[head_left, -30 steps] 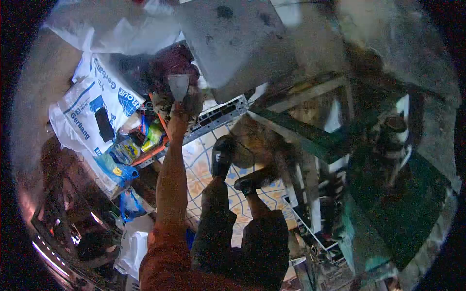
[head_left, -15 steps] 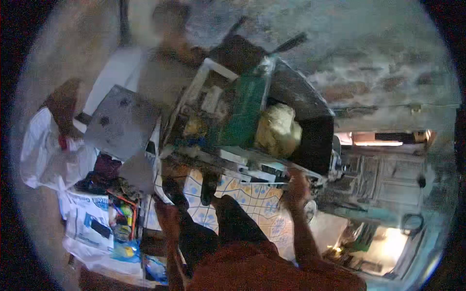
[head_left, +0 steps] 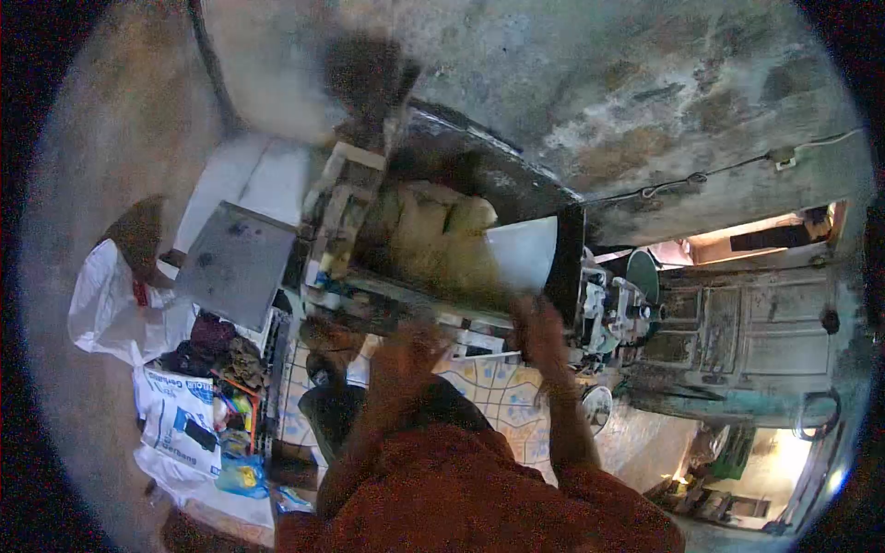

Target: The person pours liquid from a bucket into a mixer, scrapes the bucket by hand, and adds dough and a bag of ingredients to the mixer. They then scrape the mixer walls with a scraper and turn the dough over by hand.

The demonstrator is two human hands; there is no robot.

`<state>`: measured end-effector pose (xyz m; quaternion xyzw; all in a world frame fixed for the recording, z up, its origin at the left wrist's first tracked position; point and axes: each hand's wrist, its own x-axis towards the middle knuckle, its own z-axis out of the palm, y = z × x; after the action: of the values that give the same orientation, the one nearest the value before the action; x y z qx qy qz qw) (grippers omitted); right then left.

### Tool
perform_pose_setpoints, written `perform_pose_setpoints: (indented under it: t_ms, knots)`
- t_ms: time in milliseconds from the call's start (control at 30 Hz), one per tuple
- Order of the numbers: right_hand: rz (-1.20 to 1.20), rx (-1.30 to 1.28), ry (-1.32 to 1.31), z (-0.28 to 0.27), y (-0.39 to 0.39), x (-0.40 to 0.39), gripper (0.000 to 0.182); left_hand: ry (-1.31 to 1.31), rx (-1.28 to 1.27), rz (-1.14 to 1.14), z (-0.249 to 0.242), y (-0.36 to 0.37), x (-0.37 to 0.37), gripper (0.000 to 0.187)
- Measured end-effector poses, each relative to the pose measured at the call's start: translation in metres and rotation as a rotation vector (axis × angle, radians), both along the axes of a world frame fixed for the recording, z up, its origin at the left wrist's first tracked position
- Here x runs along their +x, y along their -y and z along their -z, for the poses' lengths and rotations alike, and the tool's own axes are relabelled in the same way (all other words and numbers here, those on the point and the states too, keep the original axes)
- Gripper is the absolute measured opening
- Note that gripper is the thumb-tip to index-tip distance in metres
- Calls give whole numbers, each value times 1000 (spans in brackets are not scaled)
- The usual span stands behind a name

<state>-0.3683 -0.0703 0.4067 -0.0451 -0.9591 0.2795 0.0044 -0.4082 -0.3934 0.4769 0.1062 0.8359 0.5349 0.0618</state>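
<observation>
My left hand (head_left: 410, 350) is blurred by motion in front of the dark bin's near edge, and its fingers cannot be made out. Close to the bin's front right rim is my right hand (head_left: 539, 336), also smeared, just below a white sheet-like piece (head_left: 525, 251). Inside the dark-walled bin (head_left: 570, 244) lies a yellowish lumpy mass (head_left: 429, 221), partly blurred. Whether either hand grips the rim or anything else is hidden by the blur.
A grey flat board (head_left: 235, 263) lies left of the bin. White plastic bags (head_left: 111, 295) and a printed sack (head_left: 180, 415) stand at the left. Pale mechanical parts (head_left: 604, 313) line the right side. A stained wall (head_left: 645, 101) rises behind; patterned floor tiles (head_left: 498, 387) show below.
My left hand has moved right and up, toward the bin's front. The green panel over the bin is no longer seen there. More yellowish mass and a white piece now show inside.
</observation>
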Motion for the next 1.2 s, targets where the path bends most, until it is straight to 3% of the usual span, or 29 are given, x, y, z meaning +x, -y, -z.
perform_pose_setpoints:
  t_ms: [33, 67, 100, 133, 167, 200, 233, 333, 400, 533, 633, 700, 767, 833, 933, 1000, 1067, 1100, 1167, 1200]
  knots:
    - [168, 144, 284, -82, 1, -17, 33, -185, -198, -65, 5, 6, -19, 33]
    - [-15, 595, -41, -104, -26, -26, 32, -73, -180, -198, -3, 6, -44, 39]
    - [216, 547, -102, -88, -75, -33, 32, -241, -94, -358, 5, 1, -67, 41]
    - [322, 553, 126, -111, -92, -57, 36, -410, -12, -523, 14, -2, -88, 44]
    - [66, 814, -159, -95, -137, -65, 31, -380, -113, -588, 19, -5, -107, 47]
    - [88, 707, 31, -113, -138, -89, 29, -345, -213, -648, 24, -9, -122, 49]
    - [-23, 784, -63, -78, -204, -101, 28, -265, -109, -682, 23, -17, -135, 54]
    - [6, 908, 130, -88, -192, -155, 31, -142, -335, -727, 36, -25, -155, 56]
    - [-143, 1120, 176, -73, -205, -180, 28, -79, -533, -738, 41, -28, -158, 54]
    - [-57, 938, 146, -65, -178, -193, 31, 17, -598, -728, 42, -19, -150, 44]
    - [-128, 959, 121, -57, -169, -194, 32, 44, -624, -746, 43, -19, -151, 40]
    - [-180, 904, 14, -37, -160, -219, 32, -172, -544, -813, 52, -19, -152, 39]
    - [-26, 926, 145, -19, -123, -247, 31, -90, -530, -821, 55, -18, -153, 39]
    - [-325, 932, 229, 61, -168, -302, 29, -54, -436, -795, 54, -16, -154, 50]
    - [-467, 918, 93, 46, -131, -311, 28, -61, -427, -800, 53, -17, -154, 51]
    - [-246, 1050, 465, -50, -42, -279, 26, -132, -403, -822, 55, -15, -152, 43]
    - [-349, 1092, 400, -62, -24, -275, 27, -34, -404, -802, 46, -14, -154, 43]
    - [-420, 1117, 333, -66, -25, -273, 29, 40, -403, -757, 48, -12, -152, 42]
    - [-537, 1170, 204, -87, -49, -270, 32, -83, -340, -792, 62, -16, -149, 39]
    - [-401, 1148, 349, -31, -120, -316, 35, -51, -308, -750, 58, -15, -146, 38]
